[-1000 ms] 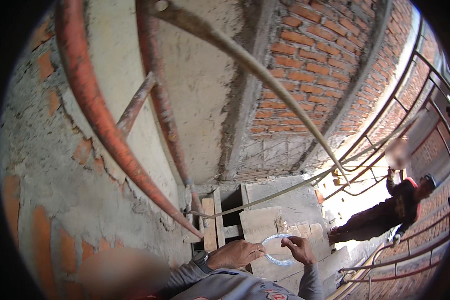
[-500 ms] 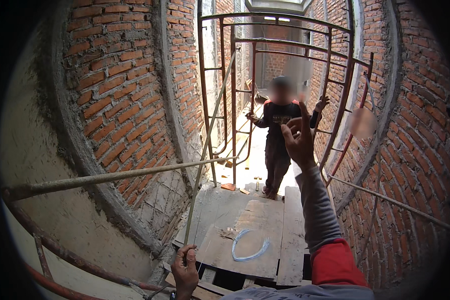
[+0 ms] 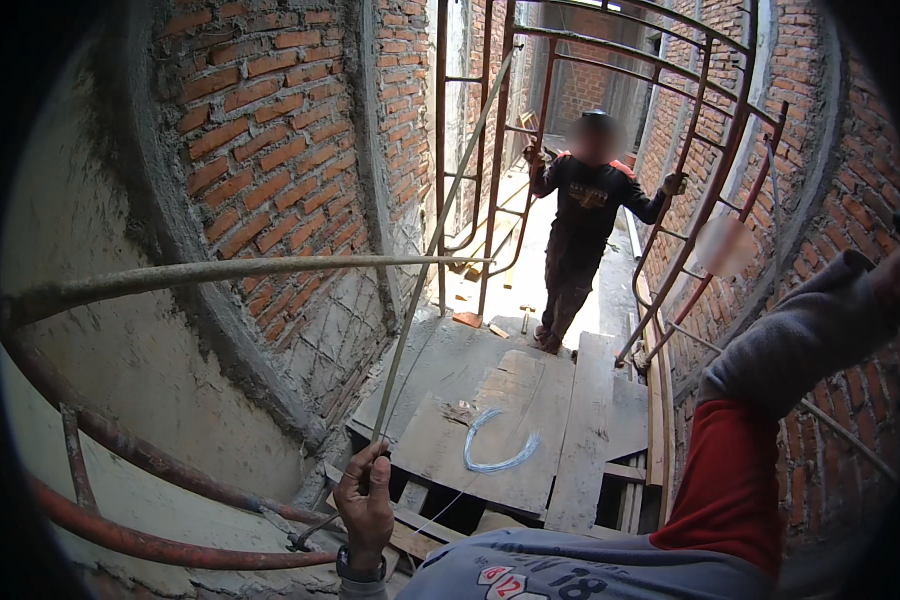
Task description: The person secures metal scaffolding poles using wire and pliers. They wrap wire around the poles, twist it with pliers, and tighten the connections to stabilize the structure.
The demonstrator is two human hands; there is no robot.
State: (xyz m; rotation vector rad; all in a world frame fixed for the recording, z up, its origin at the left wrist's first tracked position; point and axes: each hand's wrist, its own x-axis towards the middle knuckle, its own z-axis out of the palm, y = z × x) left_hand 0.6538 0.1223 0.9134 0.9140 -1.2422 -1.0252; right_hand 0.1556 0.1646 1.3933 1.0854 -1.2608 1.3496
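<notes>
My left hand is low in the view, left of the middle, with a dark watch on its wrist. Its fingers are closed at the lower end of a long thin metal pole, which slants up to the scaffold frame; the fingers partly hide the grip. At the far right edge, my right hand is raised and dim, its fingers lost in the dark rim. A loop of pale blue wire lies on the boards ahead of me.
A co-worker stands beyond the boards, hands on a rusty scaffold frame. Gaps open between the planks near me. A horizontal pipe and red-brown tubes lie left; brick walls flank both sides.
My right arm has swung from the middle out to the far right edge. The co-worker's raised hand has come down onto the scaffold frame. The whole view has shifted and tilted downward.
</notes>
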